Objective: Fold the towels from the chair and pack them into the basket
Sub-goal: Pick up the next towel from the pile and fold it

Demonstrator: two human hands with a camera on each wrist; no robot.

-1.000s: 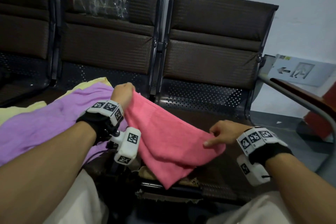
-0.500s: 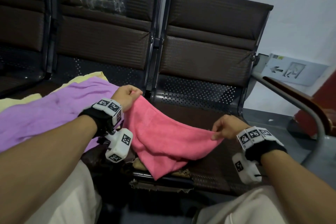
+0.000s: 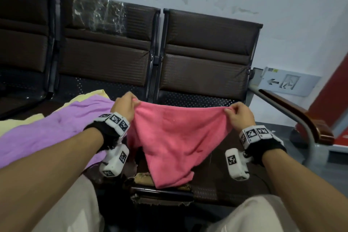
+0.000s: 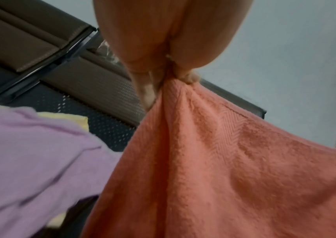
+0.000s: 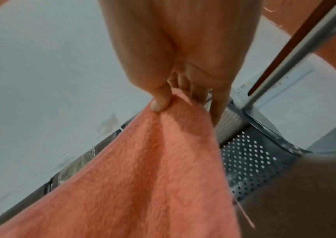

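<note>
A pink towel (image 3: 175, 137) hangs stretched between both hands above the right-hand chair seat, its lower end draping to the seat's front edge. My left hand (image 3: 125, 106) pinches its upper left corner, and the left wrist view shows the fingers bunched on the pink towel (image 4: 214, 161). My right hand (image 3: 239, 115) pinches the upper right corner; thumb and fingers clamp the pink towel (image 5: 153, 169) in the right wrist view. A purple towel (image 3: 49, 137) lies spread on the neighbouring seat to the left, over a yellow towel (image 3: 88, 96). No basket is in view.
A row of dark brown chairs (image 3: 205, 56) stands against a pale wall. A grey metal armrest with a wooden top (image 3: 293, 118) curves along the right side. The seat's front edge (image 3: 162, 194) is torn. My knees fill the bottom of the head view.
Both hands have risen and moved apart, lifting the pink towel off the seat and spreading its top edge taut. The right hand moved from low on the seat to level with the left.
</note>
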